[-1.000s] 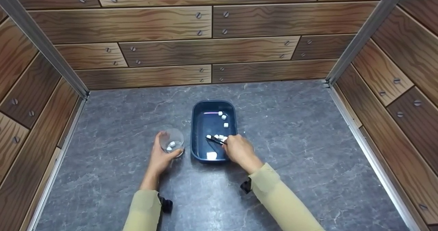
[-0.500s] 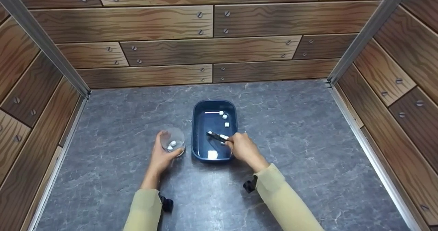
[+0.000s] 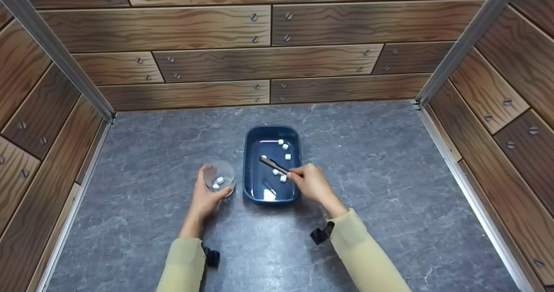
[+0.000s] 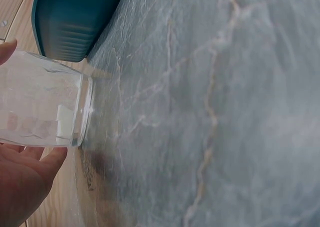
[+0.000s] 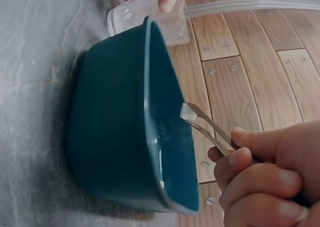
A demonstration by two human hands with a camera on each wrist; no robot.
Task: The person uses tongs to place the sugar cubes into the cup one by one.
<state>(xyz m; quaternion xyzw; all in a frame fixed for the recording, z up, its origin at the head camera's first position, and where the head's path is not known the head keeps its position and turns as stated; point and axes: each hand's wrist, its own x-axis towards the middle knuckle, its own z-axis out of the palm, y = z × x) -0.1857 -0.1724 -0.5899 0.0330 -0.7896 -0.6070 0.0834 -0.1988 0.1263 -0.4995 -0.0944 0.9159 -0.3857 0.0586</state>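
Observation:
My left hand [image 3: 205, 201] grips a clear plastic cup [image 3: 221, 171], thumb on one side and fingers on the other. A couple of white cubes [image 3: 220, 180] lie at the bottom of the cup, which stands upright on the surface. My right hand [image 3: 315, 184] holds metal tongs [image 3: 274, 165] over a dark blue rectangular tub [image 3: 259, 184]. Between the toothed tips of the tongs is a white cube [image 5: 187, 112], level with the tub's rim in the right wrist view. Several more white cubes [image 3: 288, 157] lie in the tub, mostly along its right side.
Around the tub and cup spreads a grey marbled surface [image 3: 151, 153]. Wood-patterned walls [image 3: 207, 67] enclose it at the back and both sides, with metal rails [image 3: 476, 214] along the edges.
The tongs have risen from among the cubes with one cube between their tips. My right hand has drawn slightly to the right, while the left hand and cup have stayed in place.

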